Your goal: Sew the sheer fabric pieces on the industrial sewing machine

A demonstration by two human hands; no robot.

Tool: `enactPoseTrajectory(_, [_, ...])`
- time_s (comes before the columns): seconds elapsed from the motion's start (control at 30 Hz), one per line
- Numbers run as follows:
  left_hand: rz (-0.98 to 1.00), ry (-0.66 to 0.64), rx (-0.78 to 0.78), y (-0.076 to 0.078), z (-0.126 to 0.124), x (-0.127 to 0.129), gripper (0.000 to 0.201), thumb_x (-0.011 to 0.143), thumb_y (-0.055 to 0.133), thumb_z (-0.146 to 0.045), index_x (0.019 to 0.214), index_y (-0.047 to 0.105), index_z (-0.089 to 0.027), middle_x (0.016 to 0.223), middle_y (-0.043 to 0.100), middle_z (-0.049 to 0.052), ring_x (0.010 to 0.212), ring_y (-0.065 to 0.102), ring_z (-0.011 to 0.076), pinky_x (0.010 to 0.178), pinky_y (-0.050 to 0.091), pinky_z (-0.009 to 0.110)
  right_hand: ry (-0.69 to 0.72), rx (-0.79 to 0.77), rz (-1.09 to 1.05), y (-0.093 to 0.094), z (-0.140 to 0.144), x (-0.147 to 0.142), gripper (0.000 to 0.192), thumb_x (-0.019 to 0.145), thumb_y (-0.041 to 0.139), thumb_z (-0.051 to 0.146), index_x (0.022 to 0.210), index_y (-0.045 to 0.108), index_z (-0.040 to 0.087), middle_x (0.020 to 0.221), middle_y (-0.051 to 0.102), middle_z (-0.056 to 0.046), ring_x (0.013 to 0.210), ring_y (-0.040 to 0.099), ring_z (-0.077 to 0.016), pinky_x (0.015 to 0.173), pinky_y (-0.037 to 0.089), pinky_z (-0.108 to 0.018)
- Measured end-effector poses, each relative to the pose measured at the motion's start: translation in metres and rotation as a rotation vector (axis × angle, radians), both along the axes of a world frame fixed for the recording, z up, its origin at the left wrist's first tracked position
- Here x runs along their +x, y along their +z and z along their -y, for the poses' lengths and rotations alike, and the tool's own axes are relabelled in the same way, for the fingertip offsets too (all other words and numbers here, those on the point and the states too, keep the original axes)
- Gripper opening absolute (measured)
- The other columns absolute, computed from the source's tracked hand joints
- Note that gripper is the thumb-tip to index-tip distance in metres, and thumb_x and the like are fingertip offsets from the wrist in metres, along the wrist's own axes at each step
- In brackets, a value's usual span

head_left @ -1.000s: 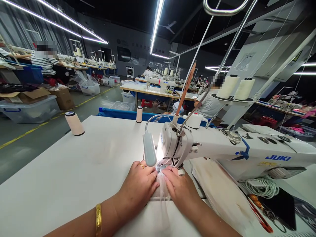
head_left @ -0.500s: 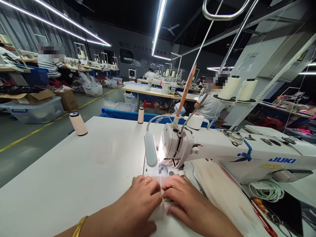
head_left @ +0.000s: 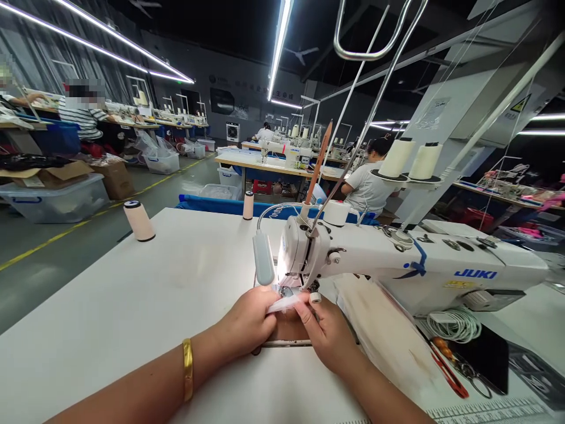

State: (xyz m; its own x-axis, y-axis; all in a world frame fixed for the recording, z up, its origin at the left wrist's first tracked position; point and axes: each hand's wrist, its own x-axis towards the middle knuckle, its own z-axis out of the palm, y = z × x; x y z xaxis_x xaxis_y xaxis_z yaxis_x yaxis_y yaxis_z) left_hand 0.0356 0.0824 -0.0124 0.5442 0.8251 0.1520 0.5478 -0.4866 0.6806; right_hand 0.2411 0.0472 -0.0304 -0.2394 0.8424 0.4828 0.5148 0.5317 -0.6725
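Note:
Between both hands a small piece of sheer white fabric (head_left: 285,303) is held up just in front of the needle area of the white sewing machine (head_left: 366,241). My left hand (head_left: 249,318) is closed on the fabric's left end, with the thumb turned inward. Thumb and fingers of my right hand (head_left: 329,330) pinch its right end, close to the presser foot. The metal bed plate shows below the fabric. A lit lamp (head_left: 263,259) hangs left of the machine head and brightens the needle area. The presser foot is partly hidden by the fabric and fingers.
Two peach thread cones, one at the left (head_left: 139,221) and one at the back (head_left: 248,206), stand on the white table (head_left: 176,288). Right of my hand lie pale fabric (head_left: 384,330), a coiled white cable (head_left: 454,325), a black phone (head_left: 485,359) and red thread snips (head_left: 450,371).
Both hands have gone from lying over the fabric on the machine bed to gripping its ends, lifting it off the bed. The camera view has shifted slightly.

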Motion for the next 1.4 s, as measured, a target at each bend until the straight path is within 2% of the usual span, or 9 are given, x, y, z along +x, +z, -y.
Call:
enactPoseTrajectory(0.3, [0.020,0.028,0.017,-0.002,-0.001,-0.001,0.025,0.085,0.064,-0.026,0.061,0.059,-0.019,0.075,0.059,0.000,0.070,0.056,0.0150,0.061,0.038,0.024,0.009,-0.029,-0.024,0.002,0.002,-0.002,0.031,0.111,0.044,0.033,0.089,0.063,0.024,0.082,0.069,-0.001,0.075,0.065,-0.0177,0.070,0.049,-0.027])
enactPoseTrajectory(0.47, [0.021,-0.093,0.254,-0.012,0.001,-0.006,0.027,0.091,0.059,-0.020,0.064,0.061,-0.019,0.076,0.059,0.001,0.070,0.054,0.0146,0.062,0.035,0.026,0.051,0.019,0.105,0.001,0.006,0.003,0.032,0.113,0.040,0.029,0.086,0.056,0.024,0.080,0.065,-0.001,0.074,0.061,-0.0189,0.068,0.047,-0.030])
enactPoseTrajectory(0.63, [-0.105,-0.122,0.500,-0.029,0.019,-0.014,0.035,0.090,0.063,-0.018,0.057,0.051,-0.018,0.068,0.048,0.000,0.066,0.041,0.0154,0.060,0.025,0.032,0.244,0.047,0.392,0.005,0.017,0.011,0.031,0.114,0.044,0.029,0.085,0.055,0.023,0.086,0.064,-0.001,0.082,0.058,-0.0206,0.081,0.048,-0.034])
enactPoseTrajectory(0.73, [-0.148,-0.142,0.492,-0.031,0.026,-0.015,0.030,0.088,0.063,-0.013,0.060,0.053,-0.018,0.070,0.050,0.000,0.067,0.039,0.0151,0.063,0.026,0.032,0.259,-0.031,0.432,0.011,0.021,0.013,0.022,0.112,0.050,0.026,0.092,0.060,0.023,0.092,0.066,-0.002,0.089,0.058,-0.0214,0.087,0.048,-0.036])
enactPoseTrajectory(0.87, [-0.175,-0.132,0.502,-0.031,0.023,-0.014,0.026,0.087,0.063,-0.012,0.062,0.058,-0.018,0.070,0.051,0.000,0.068,0.039,0.0152,0.063,0.026,0.031,0.243,-0.051,0.454,0.014,0.021,0.014,0.021,0.111,0.050,0.023,0.093,0.060,0.023,0.093,0.065,-0.002,0.089,0.057,-0.0215,0.086,0.047,-0.036])
enactPoseTrajectory(1.0, [-0.173,-0.114,0.525,-0.033,0.018,-0.013,0.024,0.091,0.064,-0.014,0.067,0.065,-0.019,0.072,0.054,0.001,0.070,0.042,0.0163,0.063,0.026,0.031,0.215,-0.015,0.479,0.007,0.017,0.016,0.024,0.111,0.049,0.021,0.089,0.056,0.023,0.091,0.064,-0.002,0.086,0.056,-0.0214,0.081,0.046,-0.036])
enactPoseTrajectory(1.23, [-0.183,-0.093,0.599,-0.029,0.007,-0.011,0.023,0.092,0.060,-0.015,0.072,0.071,-0.020,0.070,0.048,0.001,0.066,0.039,0.0173,0.059,0.023,0.030,0.165,0.041,0.503,-0.002,0.011,0.016,0.017,0.108,0.053,0.016,0.093,0.057,0.023,0.094,0.068,-0.002,0.087,0.059,-0.0230,0.080,0.046,-0.037])
enactPoseTrajectory(1.33, [-0.178,-0.091,0.593,-0.027,0.002,-0.010,0.023,0.093,0.060,-0.016,0.073,0.071,-0.020,0.072,0.049,0.002,0.066,0.039,0.0179,0.058,0.022,0.030,0.153,0.032,0.511,0.002,0.010,0.016,0.009,0.104,0.066,0.019,0.099,0.060,0.024,0.098,0.072,-0.002,0.089,0.061,-0.0244,0.083,0.048,-0.038])
enactPoseTrajectory(1.4, [-0.158,-0.090,0.568,-0.025,-0.001,-0.010,0.024,0.093,0.059,-0.015,0.075,0.072,-0.020,0.073,0.051,0.003,0.066,0.041,0.0176,0.057,0.022,0.029,0.156,0.030,0.502,0.002,0.009,0.015,0.025,0.095,0.082,0.029,0.111,0.062,0.025,0.106,0.074,-0.002,0.094,0.063,-0.0267,0.087,0.049,-0.040])
